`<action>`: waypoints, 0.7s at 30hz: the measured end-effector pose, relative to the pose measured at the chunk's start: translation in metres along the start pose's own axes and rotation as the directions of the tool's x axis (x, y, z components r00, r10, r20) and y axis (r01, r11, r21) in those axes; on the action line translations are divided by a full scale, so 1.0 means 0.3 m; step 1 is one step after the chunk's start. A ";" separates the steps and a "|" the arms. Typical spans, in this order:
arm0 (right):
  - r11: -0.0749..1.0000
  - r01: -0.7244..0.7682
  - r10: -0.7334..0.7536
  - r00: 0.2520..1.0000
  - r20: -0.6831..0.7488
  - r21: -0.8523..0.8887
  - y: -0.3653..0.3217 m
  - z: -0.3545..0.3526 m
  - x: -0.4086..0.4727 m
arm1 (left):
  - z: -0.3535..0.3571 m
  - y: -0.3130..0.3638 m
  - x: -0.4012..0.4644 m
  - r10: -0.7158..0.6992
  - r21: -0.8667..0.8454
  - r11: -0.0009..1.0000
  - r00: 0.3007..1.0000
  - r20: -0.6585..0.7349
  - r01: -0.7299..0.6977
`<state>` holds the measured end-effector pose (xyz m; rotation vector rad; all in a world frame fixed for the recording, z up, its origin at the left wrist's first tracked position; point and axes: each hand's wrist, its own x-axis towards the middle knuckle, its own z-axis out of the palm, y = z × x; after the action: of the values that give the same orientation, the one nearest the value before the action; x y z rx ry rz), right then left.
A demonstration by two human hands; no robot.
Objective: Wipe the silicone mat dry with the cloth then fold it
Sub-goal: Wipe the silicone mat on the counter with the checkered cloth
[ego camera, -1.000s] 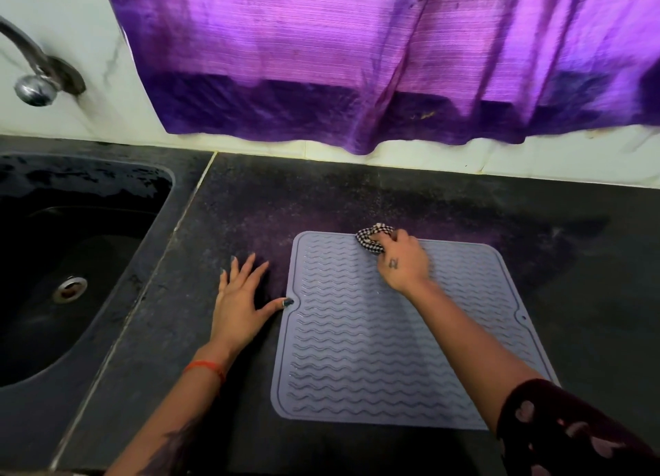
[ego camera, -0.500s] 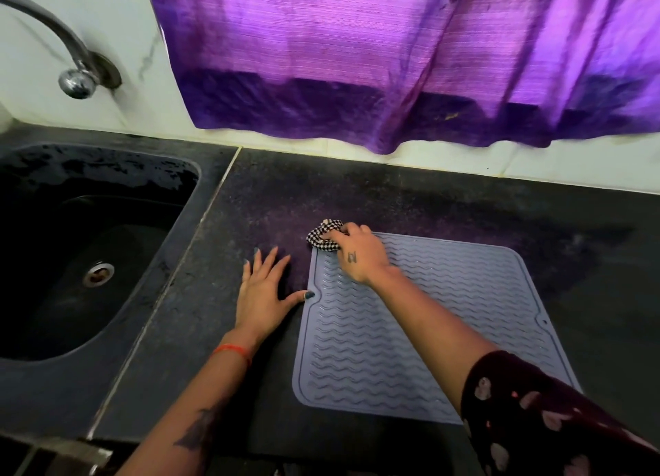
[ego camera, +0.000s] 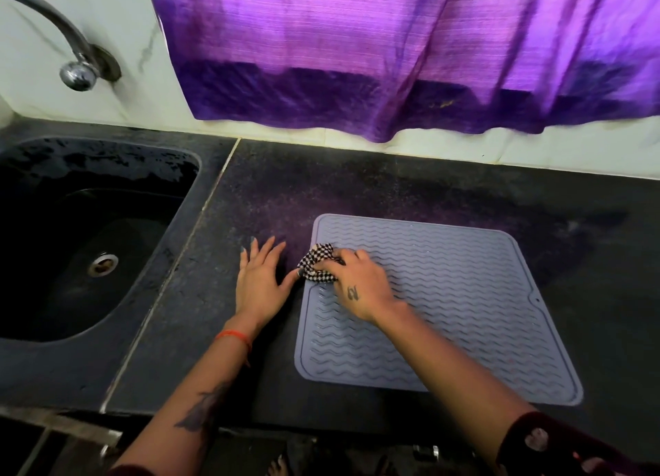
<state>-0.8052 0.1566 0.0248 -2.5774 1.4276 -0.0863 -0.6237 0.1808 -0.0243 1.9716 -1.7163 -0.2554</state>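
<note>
A grey-blue silicone mat [ego camera: 464, 297] with wavy ridges lies flat on the dark counter [ego camera: 250, 197]. My right hand [ego camera: 360, 286] grips a bunched black-and-white checked cloth [ego camera: 318, 263] and holds it on the mat's left edge, about a third of the way down from the far corner. My left hand [ego camera: 260, 279] lies flat on the counter just left of the mat, fingers spread, its thumb tip touching the cloth.
A black sink [ego camera: 82, 240] with a metal drain sits to the left, a chrome tap [ego camera: 71, 57] on the wall above it. A purple curtain [ego camera: 393, 54] hangs over the white wall behind the counter. The counter's front edge runs below my forearms.
My right hand has dragged the cloth from the mat's far edge leftward to the far left corner, then nearer along the left edge. My left hand has stayed flat beside the mat.
</note>
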 end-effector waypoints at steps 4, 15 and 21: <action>1.000 -0.005 0.005 1.000 -0.024 0.014 -0.028 0.012 -0.084 | 0.003 0.004 -0.003 0.011 -0.022 1.000 1.000 -0.002 -0.011; 0.992 0.119 -0.112 0.984 -0.135 0.048 -0.070 0.061 -0.267 | 0.031 0.073 0.018 -0.013 -0.124 0.992 0.999 0.048 0.019; 0.966 0.257 -0.252 0.960 -0.122 0.028 -0.044 0.060 -0.338 | 0.077 0.161 0.034 0.058 -0.155 0.987 0.993 0.106 -0.041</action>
<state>-0.8457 0.2517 0.0140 -2.7457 1.1063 -0.3067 -0.6743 0.1617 -0.0185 1.8316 -1.7557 -0.4716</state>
